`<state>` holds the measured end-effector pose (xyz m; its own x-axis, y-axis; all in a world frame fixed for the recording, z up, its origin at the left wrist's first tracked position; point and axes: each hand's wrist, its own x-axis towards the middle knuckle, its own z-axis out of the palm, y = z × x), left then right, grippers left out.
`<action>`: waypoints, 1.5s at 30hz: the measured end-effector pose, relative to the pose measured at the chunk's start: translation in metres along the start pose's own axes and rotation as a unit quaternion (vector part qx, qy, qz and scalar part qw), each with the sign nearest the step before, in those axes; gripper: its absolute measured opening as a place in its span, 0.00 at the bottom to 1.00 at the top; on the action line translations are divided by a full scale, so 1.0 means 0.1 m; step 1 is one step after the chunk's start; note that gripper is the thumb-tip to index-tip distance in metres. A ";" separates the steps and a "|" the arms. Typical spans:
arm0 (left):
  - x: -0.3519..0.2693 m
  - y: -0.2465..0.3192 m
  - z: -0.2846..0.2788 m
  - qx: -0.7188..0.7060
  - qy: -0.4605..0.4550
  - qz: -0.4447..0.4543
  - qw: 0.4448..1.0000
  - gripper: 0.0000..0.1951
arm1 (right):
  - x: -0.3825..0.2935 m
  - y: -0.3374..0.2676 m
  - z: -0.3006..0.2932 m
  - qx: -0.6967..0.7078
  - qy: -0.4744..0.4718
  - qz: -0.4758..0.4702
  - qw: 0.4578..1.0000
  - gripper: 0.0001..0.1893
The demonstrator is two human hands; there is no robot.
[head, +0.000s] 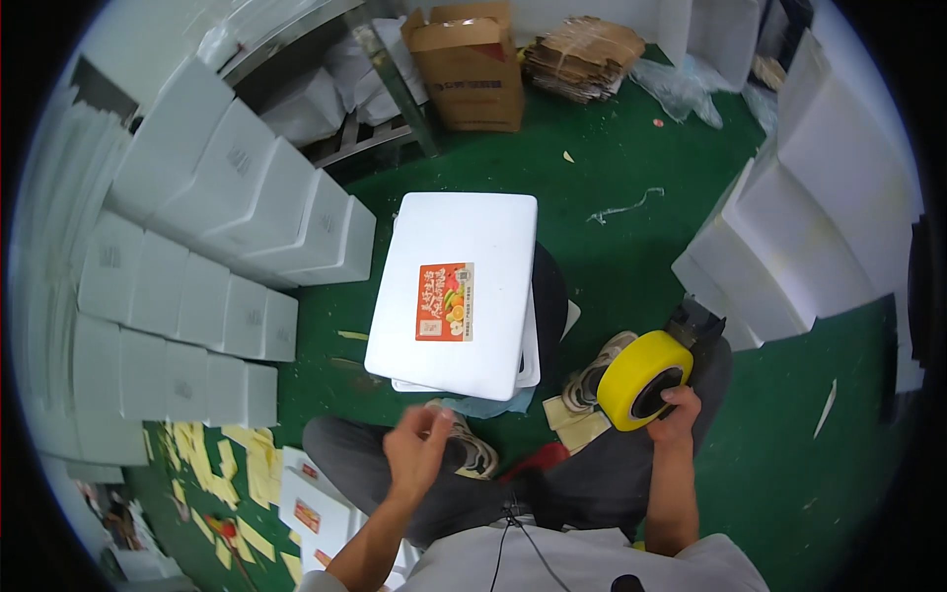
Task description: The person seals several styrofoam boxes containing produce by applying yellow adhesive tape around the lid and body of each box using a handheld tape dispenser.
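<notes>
A white foam box lid [488, 237] with an orange fruit label [445, 302] lies in front of me, slightly askew on another white foam piece beneath it. My right hand [675, 414] grips a tape dispenser with a large yellow tape roll [618, 381] at my right knee. Just below the lid's near edge, my left hand [422, 444] is raised with thumb and fingers drawn together; whether something thin is between them cannot be told. Under the lid's near edge lies a piece of light blue plastic [499, 405].
Stacked white foam boxes [255, 192] stand on the left, with more foam boxes [799, 214] on the right. A metal rack [392, 81], a cardboard box [473, 89] and flattened cardboard [581, 59] are behind. Yellow strips [259, 466] and labelled foam lids [311, 503] lie lower left.
</notes>
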<state>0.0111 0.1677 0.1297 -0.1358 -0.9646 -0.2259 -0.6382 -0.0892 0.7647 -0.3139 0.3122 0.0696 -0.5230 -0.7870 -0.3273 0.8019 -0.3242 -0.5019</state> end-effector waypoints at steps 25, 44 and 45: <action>1.48 -0.16 -0.11 0.231 0.043 0.051 0.971 0.27 | -0.08 -0.02 -0.01 0.010 0.098 -0.021 0.995 0.34; 1.68 0.48 0.78 0.422 -0.121 0.427 0.790 0.32 | 0.78 0.34 0.22 -0.035 0.095 0.116 0.988 0.39; 1.67 0.47 0.73 0.438 -0.122 0.419 0.786 0.32 | 1.00 0.42 0.21 -0.077 0.068 0.109 0.989 0.41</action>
<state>-0.0968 0.0201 0.0836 -0.8597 -0.5078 -0.0555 -0.5095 0.8602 0.0219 -0.3264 0.2091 0.0330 -0.3842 -0.7485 -0.5404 0.8520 -0.0620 -0.5199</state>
